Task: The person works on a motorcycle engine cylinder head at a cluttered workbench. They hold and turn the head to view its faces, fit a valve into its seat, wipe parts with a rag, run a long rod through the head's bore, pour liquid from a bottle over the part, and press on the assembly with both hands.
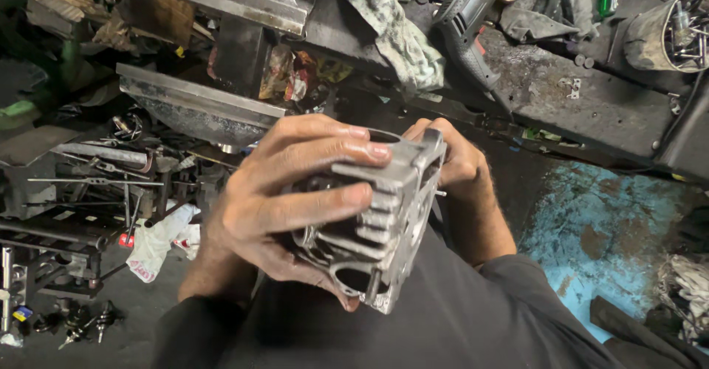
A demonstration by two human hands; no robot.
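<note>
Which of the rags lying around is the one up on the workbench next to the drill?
The greenish-grey rag, draped over the bench edge just left of the drill. The white rag lies low on the left, among metal tools.

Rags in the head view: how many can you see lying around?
3. A pale crumpled rag on the dark bench at top centre, a grey rag at top right beside the drill, and a white rag left of the left hand. Clutter may hide more.

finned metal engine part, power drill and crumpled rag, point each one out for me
finned metal engine part [384, 214], head view, on its cooling fins
power drill [467, 14], head view, on its grey body
crumpled rag [395, 33], head view, on its middle folds
</note>
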